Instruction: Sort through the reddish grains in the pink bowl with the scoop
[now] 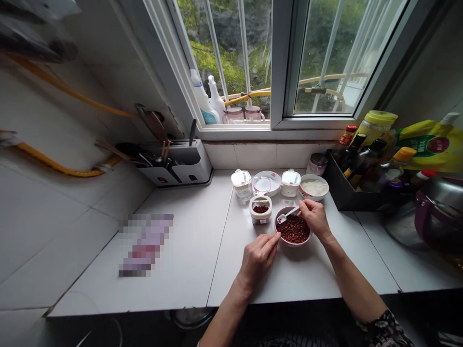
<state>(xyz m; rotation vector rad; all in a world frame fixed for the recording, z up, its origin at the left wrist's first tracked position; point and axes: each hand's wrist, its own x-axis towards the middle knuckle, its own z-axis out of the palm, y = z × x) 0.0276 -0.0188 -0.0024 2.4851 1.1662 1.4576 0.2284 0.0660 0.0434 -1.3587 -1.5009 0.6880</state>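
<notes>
My right hand (314, 218) is shut on a small white measuring spoon (287, 215), whose bowl sits just above a pink-rimmed bowl (293, 244) heaped with dark red peppercorns (294, 230). My left hand (258, 258) lies on the counter in front, its fingertips at the bowl's near rim and nothing in it. Just left of the bowl stands a small white-rimmed jar (260, 210) with a few dark red grains inside. Behind sit a white bowl of pale powder (314, 188) and lidded glass jars (241, 185).
A white and grey knife block (173, 164) with utensils stands at the back left. A black tray of bottles (356, 178) stands at the right, beside a dark pot (439, 212). A pixelated item (144, 246) lies on the white counter (188, 289). A yellow hose (61, 166) runs along the wall.
</notes>
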